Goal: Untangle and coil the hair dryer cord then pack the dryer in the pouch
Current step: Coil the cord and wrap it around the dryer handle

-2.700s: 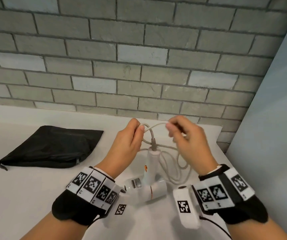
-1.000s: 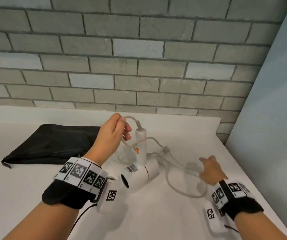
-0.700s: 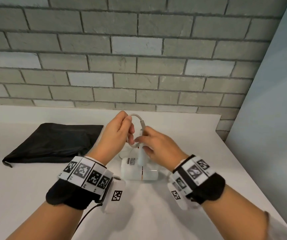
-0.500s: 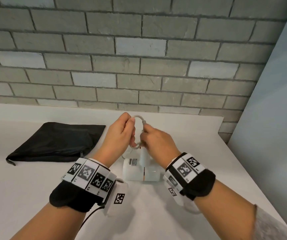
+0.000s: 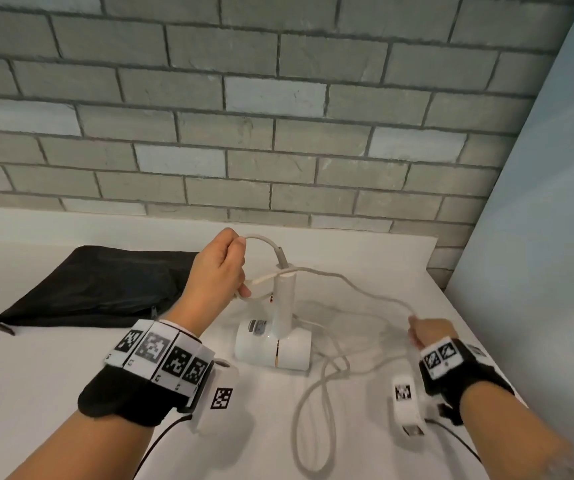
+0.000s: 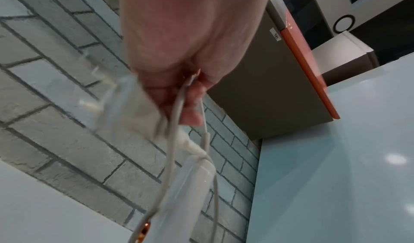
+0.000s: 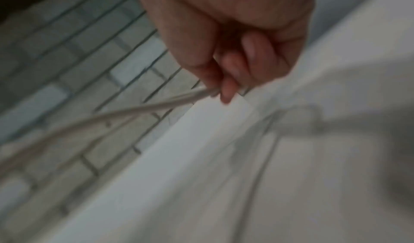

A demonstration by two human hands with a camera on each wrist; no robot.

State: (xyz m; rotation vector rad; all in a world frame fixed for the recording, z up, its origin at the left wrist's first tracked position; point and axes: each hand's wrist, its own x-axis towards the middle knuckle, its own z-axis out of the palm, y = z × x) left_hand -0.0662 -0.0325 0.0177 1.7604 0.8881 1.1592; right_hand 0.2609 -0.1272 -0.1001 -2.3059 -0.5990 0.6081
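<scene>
A white hair dryer (image 5: 275,344) stands on its barrel mid-table, handle (image 5: 284,299) upright. Its pale cord (image 5: 358,289) leaves the handle top in an arch. My left hand (image 5: 225,268) grips a small coil of that cord beside the handle; in the left wrist view the hand (image 6: 183,94) has curled fingers around cord strands (image 6: 172,140). My right hand (image 5: 427,332), low at the right, pinches the cord farther along, blurred hand (image 7: 226,80) and cord (image 7: 156,106) in the right wrist view. Slack cord loops (image 5: 316,420) lie in front. The black pouch (image 5: 98,285) lies flat at left.
A grey brick wall (image 5: 244,116) backs the white table (image 5: 53,393). A pale blue panel (image 5: 538,237) closes the right side, close to my right hand. The table's right edge runs just beyond my right wrist.
My right hand left the dryer handle and pulled away to the right and toward me, drawing a length of cord out. The left hand stays by the handle, holding its loop.
</scene>
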